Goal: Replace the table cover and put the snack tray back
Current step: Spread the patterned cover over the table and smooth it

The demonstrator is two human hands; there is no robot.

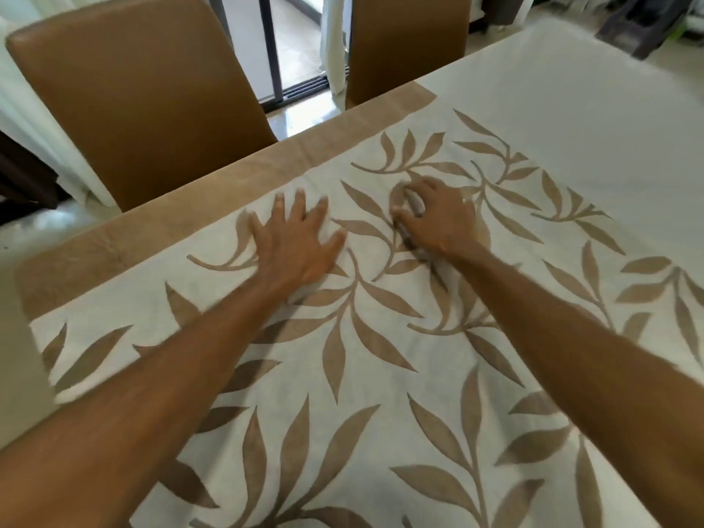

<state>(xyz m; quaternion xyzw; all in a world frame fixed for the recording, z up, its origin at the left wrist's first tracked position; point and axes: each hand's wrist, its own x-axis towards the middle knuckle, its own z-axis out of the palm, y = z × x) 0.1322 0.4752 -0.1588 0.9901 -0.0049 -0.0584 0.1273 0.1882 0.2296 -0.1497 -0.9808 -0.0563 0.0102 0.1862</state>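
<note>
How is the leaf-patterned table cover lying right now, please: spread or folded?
Spread: the table cover lies flat, left hand pressing it, right hand pinching a crease.

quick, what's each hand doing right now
Left hand: open, fingers spread, flat on the table cover, holding nothing.
Right hand: fingers curled, pinching a fold of the table cover.

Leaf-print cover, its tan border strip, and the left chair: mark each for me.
leaf-print cover (381,375): head view, on pale cloth between leaves.
tan border strip (171,222): head view, mid-strip beside the far table edge.
left chair (141,97): head view, centre of the brown backrest.
</note>
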